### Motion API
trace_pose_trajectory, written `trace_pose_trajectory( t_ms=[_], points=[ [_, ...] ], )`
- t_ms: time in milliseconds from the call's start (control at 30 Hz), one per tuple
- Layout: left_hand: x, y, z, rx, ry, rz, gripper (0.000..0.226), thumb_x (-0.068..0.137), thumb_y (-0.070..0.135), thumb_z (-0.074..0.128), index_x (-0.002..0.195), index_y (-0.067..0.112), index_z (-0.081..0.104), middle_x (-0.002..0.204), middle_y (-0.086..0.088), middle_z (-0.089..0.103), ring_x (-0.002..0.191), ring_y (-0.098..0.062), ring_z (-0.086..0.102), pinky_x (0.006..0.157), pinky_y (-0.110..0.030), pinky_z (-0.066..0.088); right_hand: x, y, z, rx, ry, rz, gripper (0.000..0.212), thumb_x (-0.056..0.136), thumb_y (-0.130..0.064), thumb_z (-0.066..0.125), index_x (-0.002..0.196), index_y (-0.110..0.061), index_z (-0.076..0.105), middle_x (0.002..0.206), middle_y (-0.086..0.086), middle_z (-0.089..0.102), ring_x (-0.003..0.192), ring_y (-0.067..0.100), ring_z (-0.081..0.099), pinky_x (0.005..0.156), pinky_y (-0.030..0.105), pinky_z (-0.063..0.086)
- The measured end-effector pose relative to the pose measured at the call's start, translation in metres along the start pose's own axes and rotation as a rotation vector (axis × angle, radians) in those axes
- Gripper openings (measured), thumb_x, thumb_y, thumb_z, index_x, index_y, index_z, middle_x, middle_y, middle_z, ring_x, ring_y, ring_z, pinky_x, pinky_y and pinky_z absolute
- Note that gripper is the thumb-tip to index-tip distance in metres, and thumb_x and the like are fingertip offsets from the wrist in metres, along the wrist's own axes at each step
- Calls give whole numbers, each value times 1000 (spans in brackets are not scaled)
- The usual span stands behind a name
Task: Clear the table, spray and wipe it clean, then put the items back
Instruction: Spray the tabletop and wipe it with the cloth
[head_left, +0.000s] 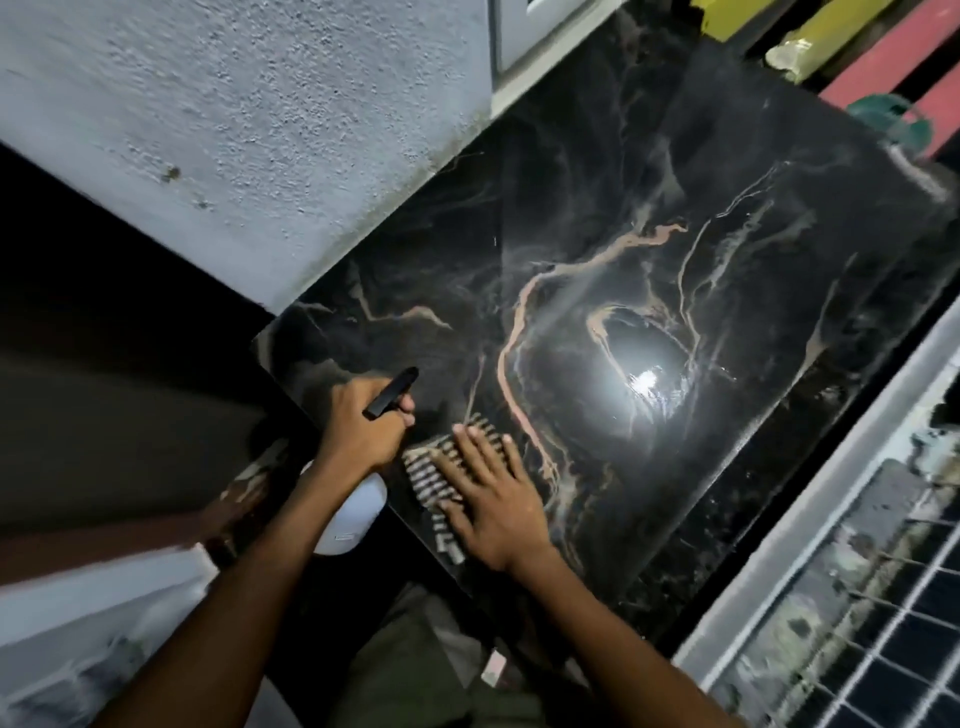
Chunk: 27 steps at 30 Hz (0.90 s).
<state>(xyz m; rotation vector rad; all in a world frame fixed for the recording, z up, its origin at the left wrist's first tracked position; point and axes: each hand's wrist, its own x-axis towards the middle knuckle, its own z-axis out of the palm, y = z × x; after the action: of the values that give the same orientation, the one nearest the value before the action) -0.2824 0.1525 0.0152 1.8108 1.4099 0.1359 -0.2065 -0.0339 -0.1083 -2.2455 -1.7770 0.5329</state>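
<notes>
The left hand (363, 421) has its grip curled round the neck of a spray bottle (349, 512), a finger by the black nozzle head (390, 394), which points out across the desk (701, 291). The white body of the bottle hangs below that grip, past the near corner of the desk and over nothing. If the hold loosens there, the bottle probably drops to the floor rather than onto the top.

Just right of that grip, the right hand (493, 499) lies flat with its fingers spread, pressing a striped cloth (431, 478) onto the desk. It grips nothing; the cloth is only pinned under the palm. The cloth sits right at the near edge, so a wipe drawn back towards the body could likely drag it off. A spray aimed low from here might also wet the fingers rather than the surface.

Beyond both hands the desk is glossy black with pale tan veins. A bright lamp glare lies further out, to the right of the grip, and may hide any wet streaks.
</notes>
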Motion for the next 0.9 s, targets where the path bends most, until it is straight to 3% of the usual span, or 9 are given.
trace_pose_trajectory(
  t_ms=[100, 200, 300, 367, 433, 567, 700, 900],
  points=[
    [-21, -8, 6, -35, 17, -53, 21, 73, -2, 59, 62, 14, 69, 66, -6, 72, 68, -25, 70, 63, -36, 58, -32, 70, -24, -37, 19, 171, 66, 101, -57, 37, 162, -40, 16, 173, 1, 6, 160, 20, 2, 126, 57, 13],
    [-32, -11, 14, -58, -7, -69, 22, 73, -4, 59, 63, 13, 68, 68, -8, 72, 64, -22, 67, 61, -37, 57, -21, 138, -53, -71, 67, 484, 68, 100, -61, 26, 163, -37, 16, 173, 5, 7, 159, 24, 4, 126, 57, 12],
    [-38, -8, 28, -48, -69, -69, 17, 72, 1, 58, 62, 12, 67, 66, -9, 72, 62, -26, 67, 60, -42, 58, 18, 141, -60, -48, 120, 729, 77, 97, -66, 12, 164, -30, 9, 172, 12, -2, 159, 30, -3, 126, 58, 9],
    [-39, -4, 38, -48, -127, -40, 13, 68, 10, 55, 61, 9, 65, 63, -13, 70, 61, -34, 66, 58, -47, 57, 37, 113, -54, -19, 95, 720, 77, 97, -68, 10, 164, -31, 1, 171, 13, -10, 158, 30, -11, 127, 58, 5],
    [-37, 4, 48, -53, -165, -17, 13, 65, 13, 53, 59, 11, 64, 62, -16, 67, 62, -36, 65, 57, -49, 55, 32, 78, -38, -35, 66, 553, 72, 101, -64, 21, 164, -32, 5, 171, 12, -10, 158, 28, -13, 127, 56, 2],
    [-28, 28, 65, -43, -195, 56, 23, 69, 0, 58, 57, 17, 64, 55, -7, 63, 59, -32, 63, 57, -41, 53, -25, 47, -21, -25, 38, 305, 66, 103, -55, 35, 163, -37, 15, 173, 2, 1, 160, 18, -7, 128, 52, 5],
    [-19, 49, 81, -89, -236, 121, 16, 68, 6, 55, 63, 13, 67, 61, -10, 69, 56, -28, 64, 57, -41, 55, -73, 96, -36, -56, 57, 437, 66, 103, -56, 35, 162, -41, 12, 173, -2, 0, 159, 15, -5, 129, 50, 1],
    [-6, 72, 110, -103, -200, 146, 22, 76, -4, 59, 66, 13, 69, 61, -7, 68, 51, -20, 63, 53, -28, 50, -42, 254, -101, -51, 124, 877, 72, 98, -67, 14, 163, -38, 6, 172, 5, -6, 159, 24, -5, 128, 54, 4]
  ],
)
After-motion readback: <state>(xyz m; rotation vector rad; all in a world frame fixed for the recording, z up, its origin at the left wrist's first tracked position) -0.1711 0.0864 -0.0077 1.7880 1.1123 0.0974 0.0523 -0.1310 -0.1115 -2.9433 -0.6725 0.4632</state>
